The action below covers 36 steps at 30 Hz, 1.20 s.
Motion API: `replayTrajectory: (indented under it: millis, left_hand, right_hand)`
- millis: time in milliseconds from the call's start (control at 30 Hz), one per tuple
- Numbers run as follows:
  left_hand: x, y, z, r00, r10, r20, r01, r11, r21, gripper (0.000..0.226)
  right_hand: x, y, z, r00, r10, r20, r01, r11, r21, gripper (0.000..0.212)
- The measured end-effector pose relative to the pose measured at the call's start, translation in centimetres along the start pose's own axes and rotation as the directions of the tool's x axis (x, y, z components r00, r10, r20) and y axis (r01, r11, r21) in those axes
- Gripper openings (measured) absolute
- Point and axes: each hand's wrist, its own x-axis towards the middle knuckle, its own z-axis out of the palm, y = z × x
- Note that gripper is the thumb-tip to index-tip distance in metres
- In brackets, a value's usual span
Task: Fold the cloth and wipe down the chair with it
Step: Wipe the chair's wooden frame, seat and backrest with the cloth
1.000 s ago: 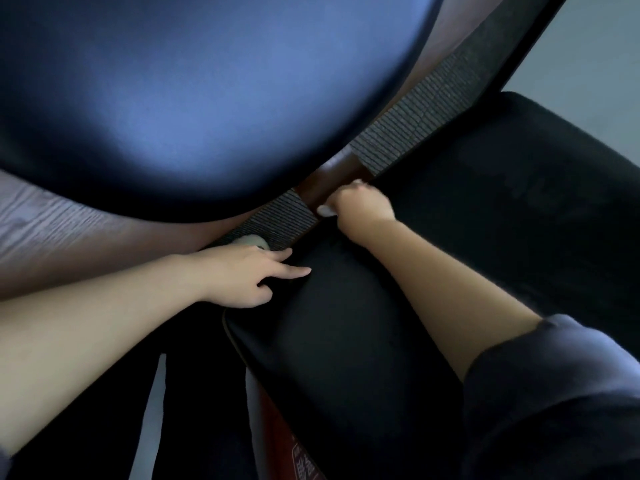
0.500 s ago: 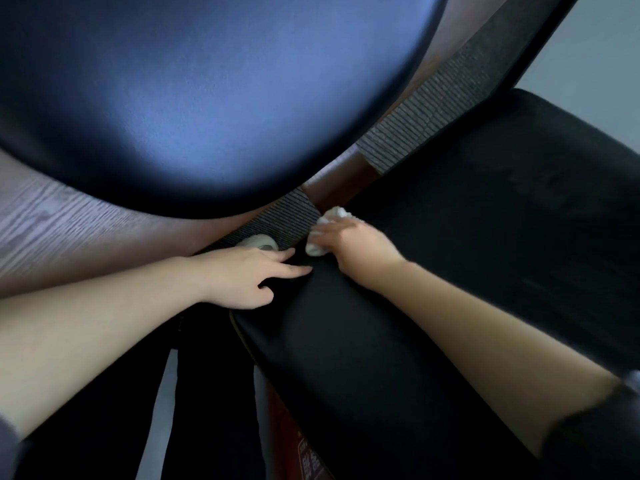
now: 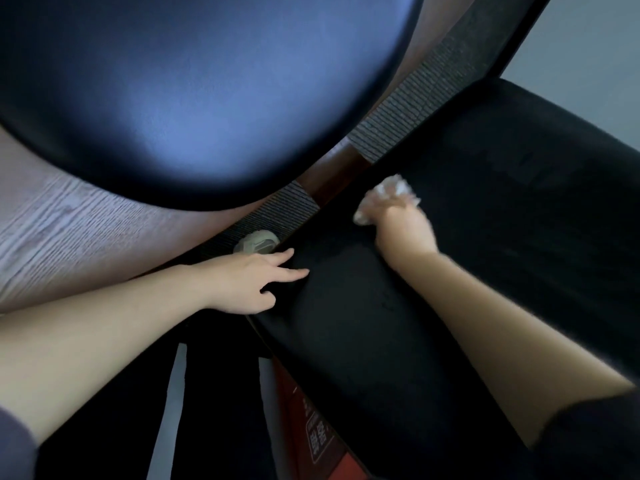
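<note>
Wood-grain surface behind, light dim; head view: right hand, slightly blurred, clenched round bunched white cloth, pressing it onto black chair seat near the far edge, evidently mid-wipe; left hand relaxed, fingers straight on the seat corner, probably steadying the chair.

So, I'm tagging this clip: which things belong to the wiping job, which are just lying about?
Job: white cloth, gripped by right hand; black chair seat, left hand resting on it.
Lying about: pale round object; red labelled object.
</note>
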Motion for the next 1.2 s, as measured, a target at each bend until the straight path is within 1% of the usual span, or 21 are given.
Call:
replayTrajectory:
  millis: [67,100,167,233,267,300,367,400,467,533,567,633,700,733,767,867,900,1000,1033,1167,1200]
  left_hand:
    - [0.0,0.3,0.1,1.0,-0.002,-0.003,0.002,1.0,0.007,0.076]
    - [-0.1,0.4,0.1,1.0,-0.007,-0.003,0.007,1.0,0.01,0.076]
    - [-0.2,0.7,0.2,1.0,-0.01,0.002,0.01,1.0,0.013,0.076]
    - [-0.3,1.0,0.1,1.0,0.004,0.008,-0.004,1.0,0.016,0.076]
    - [-0.3,1.1,0.1,1.0,0.01,0.008,-0.01,1.0,0.018,0.075]
    - [-0.3,1.2,0.0,1.0,0.013,0.008,-0.014,1.0,0.02,0.075]
    - [-0.3,1.3,0.0,1.0,0.01,0.004,-0.01,1.0,0.018,0.075]
    - [-0.3,1.4,0.0,1.0,0.006,0.008,-0.006,1.0,0.016,0.075]
    - [-0.3,1.6,0.1,1.0,0.005,0.016,-0.005,1.0,0.02,0.075]
    - [-0.4,1.9,0.1,1.0,0.023,0.019,-0.024,0.999,0.031,0.075]
    - [-0.5,2.1,0.2,0.999,0.033,0.019,-0.034,0.999,0.034,0.075]
    - [-0.5,2.5,0.2,0.999,0.05,0.02,-0.05,0.998,0.033,0.075]
    - [-0.5,2.7,0.2,0.998,0.057,0.013,-0.058,0.998,0.028,0.075]
    - [-0.5,2.9,0.2,0.998,0.061,0.011,-0.061,0.998,0.026,0.075]
    - [-0.5,3.1,0.2,0.998,0.067,0.011,-0.067,0.997,0.027,0.075]
    - [-0.5,3.8,0.3,0.996,0.084,0.014,-0.085,0.996,0.037,0.075]
    - [-0.5,4.0,0.4,0.996,0.084,0.019,-0.085,0.996,0.038,0.075]
    - [-0.6,4.4,0.6,0.996,0.084,0.034,-0.086,0.995,0.043,0.076]
    - [-0.5,4.7,0.5,0.995,0.089,0.037,-0.091,0.995,0.051,0.076]
    - [-0.6,5.3,0.1,0.995,0.094,0.045,-0.097,0.993,0.061,0.074]
    - [-0.6,5.6,-0.1,0.993,0.102,0.051,-0.104,0.994,0.046,0.075]
  right_hand:
    - [-2.2,-2.2,1.8,0.957,-0.263,0.12,0.269,0.963,-0.035,0.052]
    - [-3.6,-2.6,2.5,0.924,-0.367,0.109,0.37,0.929,-0.001,0.05]
    - [-3.9,-0.2,2.4,0.971,-0.24,-0.024,0.241,0.962,0.128,0.045]
    - [-2.7,2.5,1.9,0.988,-0.039,-0.152,0.043,0.999,0.025,0.045]
    - [-2.8,1.9,1.4,0.992,-0.005,-0.128,-0.005,0.997,-0.077,0.047]
    - [-3.3,0.5,1.6,0.996,-0.056,-0.065,0.047,0.99,-0.135,0.05]
    - [-5.6,-2.0,2.7,0.957,-0.211,0.197,0.232,0.969,-0.088,0.053]
    - [-6.5,-1.9,2.6,0.946,-0.239,0.22,0.252,0.967,-0.033,0.055]
    - [-5.4,1.0,0.9,0.978,-0.088,0.187,0.089,0.996,0.005,0.053]
    - [-3.5,3.5,-0.8,0.974,0.128,0.188,-0.099,0.983,-0.155,0.054]
    - [-3.5,2.7,-1.2,0.979,0.158,0.128,-0.131,0.971,-0.199,0.057]
    - [-6.2,-0.2,-0.2,0.991,-0.011,0.136,0.026,0.994,-0.106,0.056]
    - [-10.4,-1.6,1.0,0.962,-0.231,0.147,0.225,0.973,0.057,0.052]
    - [-11.4,-1.0,0.5,0.968,-0.221,0.12,0.204,0.968,0.145,0.05]
    - [-11.0,0.3,-0.5,0.989,-0.117,0.086,0.103,0.983,0.154,0.048]
    - [-9.1,3.3,-2.2,0.981,0.186,-0.046,-0.183,0.981,0.068,0.046]
    - [-9.6,2.4,-1.7,0.982,0.185,-0.047,-0.182,0.981,0.068,0.045]
    - [-13.3,-1.4,0.4,0.99,-0.085,0.114,0.079,0.995,0.06,0.056]
    - [-14.0,-0.6,0.3,0.986,-0.129,0.106,0.12,0.989,0.084,0.059]
    - [-12.8,4.6,-1.7,0.981,0.155,-0.118,-0.139,0.981,0.137,0.059]
    - [-13.4,3.9,-1.7,0.983,0.123,-0.135,-0.104,0.985,0.14,0.055]
